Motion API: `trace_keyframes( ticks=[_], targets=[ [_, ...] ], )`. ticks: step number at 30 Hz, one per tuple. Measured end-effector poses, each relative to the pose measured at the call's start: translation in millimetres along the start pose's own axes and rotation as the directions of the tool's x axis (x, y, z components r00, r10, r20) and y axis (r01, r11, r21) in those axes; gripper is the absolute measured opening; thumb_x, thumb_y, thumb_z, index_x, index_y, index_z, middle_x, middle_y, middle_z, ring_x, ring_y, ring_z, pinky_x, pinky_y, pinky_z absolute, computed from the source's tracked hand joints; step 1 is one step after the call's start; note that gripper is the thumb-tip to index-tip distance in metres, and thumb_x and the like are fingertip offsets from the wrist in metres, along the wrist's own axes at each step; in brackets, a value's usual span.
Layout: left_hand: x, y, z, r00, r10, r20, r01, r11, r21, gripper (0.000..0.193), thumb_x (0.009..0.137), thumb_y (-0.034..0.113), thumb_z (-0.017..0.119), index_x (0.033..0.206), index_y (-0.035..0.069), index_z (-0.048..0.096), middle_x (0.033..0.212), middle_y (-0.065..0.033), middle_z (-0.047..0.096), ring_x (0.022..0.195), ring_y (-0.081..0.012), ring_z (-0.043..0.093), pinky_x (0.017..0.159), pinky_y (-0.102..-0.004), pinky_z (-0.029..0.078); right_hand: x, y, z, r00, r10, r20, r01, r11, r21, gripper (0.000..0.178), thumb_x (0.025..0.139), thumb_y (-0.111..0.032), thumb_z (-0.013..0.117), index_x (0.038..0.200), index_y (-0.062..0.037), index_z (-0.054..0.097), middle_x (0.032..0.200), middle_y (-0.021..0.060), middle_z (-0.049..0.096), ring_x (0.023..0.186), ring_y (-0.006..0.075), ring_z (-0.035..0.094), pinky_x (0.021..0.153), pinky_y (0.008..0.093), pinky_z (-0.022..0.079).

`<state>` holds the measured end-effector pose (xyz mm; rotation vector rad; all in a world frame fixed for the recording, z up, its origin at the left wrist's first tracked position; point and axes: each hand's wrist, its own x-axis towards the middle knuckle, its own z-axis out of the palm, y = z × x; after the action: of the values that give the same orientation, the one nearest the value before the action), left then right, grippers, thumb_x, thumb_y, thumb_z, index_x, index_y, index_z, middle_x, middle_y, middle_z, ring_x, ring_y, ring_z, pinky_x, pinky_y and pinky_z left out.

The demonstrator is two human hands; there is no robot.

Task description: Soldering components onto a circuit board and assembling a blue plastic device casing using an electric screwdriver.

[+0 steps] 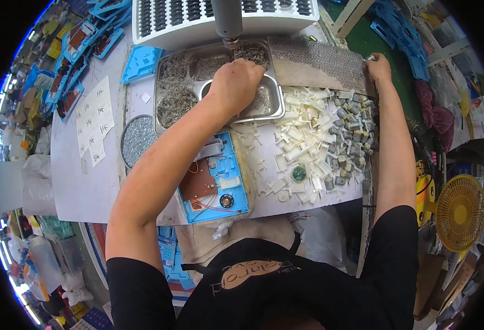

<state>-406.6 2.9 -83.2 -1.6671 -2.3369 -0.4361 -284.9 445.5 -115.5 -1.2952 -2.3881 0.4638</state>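
My left hand (233,82) reaches over the divided metal tray (279,105), its fingers curled by the far-right compartment that holds small metal springs (253,53). The fingertips point away, so anything between them is hidden. On the right, my right hand (380,68) is closed on a small silvery piece (370,57) at the far right corner of a board (302,73) covered in rows of tiny metal parts. Below my left forearm lies an open blue plastic casing (236,165) with a brown circuit board, wires and a round black speaker.
A grey power screwdriver (228,19) hangs above the tray. White plastic parts and small motors (302,126) are heaped at centre right. A round bowl of small screws (137,140) stands left. Behind is a white foam box (170,34); blue casings (82,41) pile far left.
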Motion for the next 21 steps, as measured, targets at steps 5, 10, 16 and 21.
trace_keyframes(
  ticks=[5, 10, 16, 21],
  targets=[
    [-6.1, -2.7, 1.5, 0.996, -0.057, 0.062, 0.043, 0.977, 0.21, 0.01, 0.088, 0.007, 0.058, 0.09, 0.006, 0.067, 0.095, -0.0114, 0.072, 0.094, -0.0288, 0.071, 0.08, -0.04, 0.058, 2.1, -1.3, 6.5, 0.991, 0.101, 0.092, -0.124, 0.953, 0.278, 0.051, 0.077, -0.017, 0.075, 0.127, -0.0074, 0.068, 0.116, 0.0151, 0.074, 0.107, 0.0275, 0.071, 0.093, 0.0371, 0.053],
    [-8.1, -8.7, 0.3, 0.989, -0.116, 0.088, 0.095, 0.972, 0.214, 0.012, 0.089, 0.007, 0.057, 0.097, 0.005, 0.065, 0.098, -0.0131, 0.069, 0.097, -0.03, 0.07, 0.082, -0.0401, 0.058, 2.0, 3.1, 12.1, 0.998, 0.056, 0.034, -0.063, 0.958, 0.281, 0.052, 0.078, -0.016, 0.075, 0.128, -0.0064, 0.068, 0.106, 0.0137, 0.076, 0.101, 0.0231, 0.072, 0.09, 0.0357, 0.053],
    [-17.1, -18.8, -2.0, 0.97, -0.231, 0.077, 0.223, 0.97, 0.097, 0.014, 0.087, 0.002, 0.056, 0.1, 0.003, 0.061, 0.101, -0.0163, 0.064, 0.098, -0.0342, 0.067, 0.085, -0.043, 0.056, -10.9, -1.3, 9.5, 0.999, 0.018, 0.043, -0.029, 0.963, 0.269, 0.046, 0.089, -0.009, 0.069, 0.133, -0.0022, 0.062, 0.101, 0.0117, 0.074, 0.073, 0.0133, 0.067, 0.059, 0.0273, 0.047],
    [-28.6, -36.6, -5.7, 0.972, -0.228, 0.05, 0.224, 0.971, 0.084, 0.012, 0.087, 0.004, 0.059, 0.098, 0.003, 0.062, 0.1, -0.0167, 0.065, 0.098, -0.0349, 0.067, 0.085, -0.0448, 0.055, -14.6, -3.7, 17.3, 1.0, 0.0, 0.027, -0.009, 0.944, 0.329, 0.047, 0.085, -0.012, 0.071, 0.13, -0.0039, 0.064, 0.101, 0.0131, 0.075, 0.087, 0.0191, 0.073, 0.074, 0.032, 0.052]
  ],
)
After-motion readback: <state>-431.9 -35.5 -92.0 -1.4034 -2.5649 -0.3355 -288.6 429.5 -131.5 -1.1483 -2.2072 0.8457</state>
